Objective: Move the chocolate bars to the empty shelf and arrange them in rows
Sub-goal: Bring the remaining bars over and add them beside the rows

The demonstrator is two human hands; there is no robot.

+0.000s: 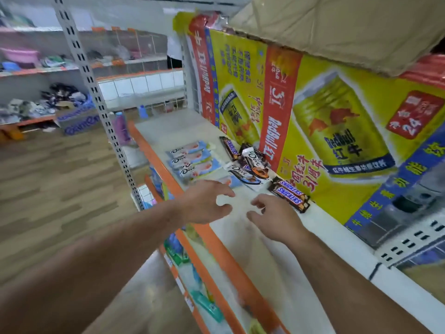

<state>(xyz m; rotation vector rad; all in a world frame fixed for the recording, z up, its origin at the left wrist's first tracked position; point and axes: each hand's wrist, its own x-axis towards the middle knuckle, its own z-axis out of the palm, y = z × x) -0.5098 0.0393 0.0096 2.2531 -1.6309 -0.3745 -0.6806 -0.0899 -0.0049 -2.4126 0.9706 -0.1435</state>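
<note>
Left grip [204, 201] and right grip [274, 215] hang side by side just above the shelf [265, 251], near each other but apart. Each has its fingers loosely bent and spread, with nothing in them.

Beyond the fingertips lie the chocolate bars. Three pale-blue Dove bars [192, 159] sit side by side in a row near the front edge. Two dark Dove bars [244, 175] overlap in a loose heap closer to the back. A pair of Snickers bars [289, 195] lies touching, just beside the right grip and against the backing. A single Snickers bar [230, 147] lies at the heap's far end. Blur hides whether the heap holds more.

The shelf is white with an orange front lip [216, 249]. Behind it hangs a yellow Red Bull poster [337, 121], and a cardboard box [337, 27] sits overhead. A perforated steel upright [96, 92] stands at the shelf's end. Green and blue packets [207, 307] fill the tiers below. The floor [60, 177] is wood-patterned plank, with cluttered shelves across the aisle.
</note>
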